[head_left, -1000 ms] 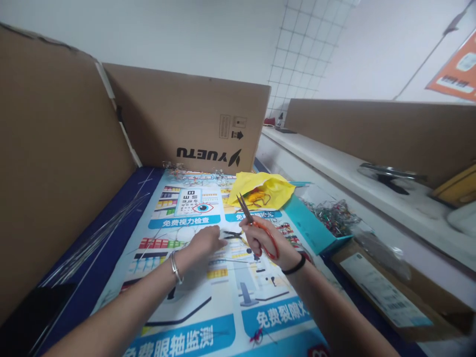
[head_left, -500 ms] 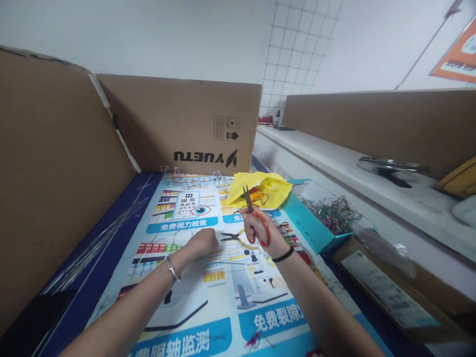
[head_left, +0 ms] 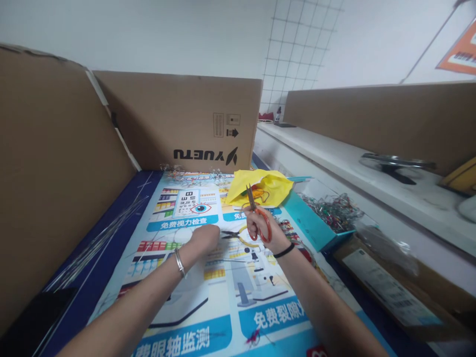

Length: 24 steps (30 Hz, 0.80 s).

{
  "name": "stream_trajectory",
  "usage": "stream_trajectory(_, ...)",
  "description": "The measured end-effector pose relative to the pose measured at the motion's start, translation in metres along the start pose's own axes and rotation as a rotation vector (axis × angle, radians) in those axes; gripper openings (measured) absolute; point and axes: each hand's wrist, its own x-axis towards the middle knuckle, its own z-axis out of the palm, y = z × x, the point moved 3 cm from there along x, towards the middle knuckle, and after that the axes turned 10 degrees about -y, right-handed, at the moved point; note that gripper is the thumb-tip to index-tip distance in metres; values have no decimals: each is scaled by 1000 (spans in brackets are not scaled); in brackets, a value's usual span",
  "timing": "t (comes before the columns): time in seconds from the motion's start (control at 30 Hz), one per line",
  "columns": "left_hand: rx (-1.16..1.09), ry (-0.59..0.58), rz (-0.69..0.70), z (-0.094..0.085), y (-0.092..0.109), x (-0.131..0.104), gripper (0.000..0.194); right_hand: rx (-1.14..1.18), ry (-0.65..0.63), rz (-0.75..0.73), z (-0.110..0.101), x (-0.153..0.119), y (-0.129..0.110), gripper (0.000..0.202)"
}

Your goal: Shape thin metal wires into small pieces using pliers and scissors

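Observation:
My right hand [head_left: 270,232] is closed around a pair of scissors [head_left: 252,197] with orange-red handles. Their blades point up and away, nearly together. Just left of it, a pair of pliers [head_left: 243,237] with yellow handles lies open on the printed sheet [head_left: 219,310]. My left hand [head_left: 206,240] is curled into a fist close to the plier tips. Its fingers face away from me, so whatever they grip is hidden. Behind the scissors lies an open yellow bag [head_left: 277,186] with orange-yellow material in its mouth.
At right, a turquoise box [head_left: 303,223] holds tangled wire pieces [head_left: 334,210], beside a cardboard box [head_left: 386,287]. Long thin wires [head_left: 100,243] lie at left. Cardboard panels [head_left: 156,119] wall the back and left. A small pink-red wire piece [head_left: 255,338] lies near the front.
My left hand has lifted slightly and turned, its wrist shifting a little to the right. My right hand keeps hold of the scissors, almost in the same place.

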Motion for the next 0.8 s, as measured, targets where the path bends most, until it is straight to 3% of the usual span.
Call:
stream_trajectory(0.27,-141,30,22,-3,-17,4,18,-10,22,10,-3,-1,-1,24)
stream_trajectory(0.5,-402,181,170,-17,-29,-27,20,-25,148,6,-5,2,20,32)
stream_trajectory(0.7,-723,133,400,4,-23,-44,12,77,5,3,37,3,28,42)
stream_trajectory(0.8,-760,154,446,11,-23,-45,11,62,-36,-43,60,7,23,39)
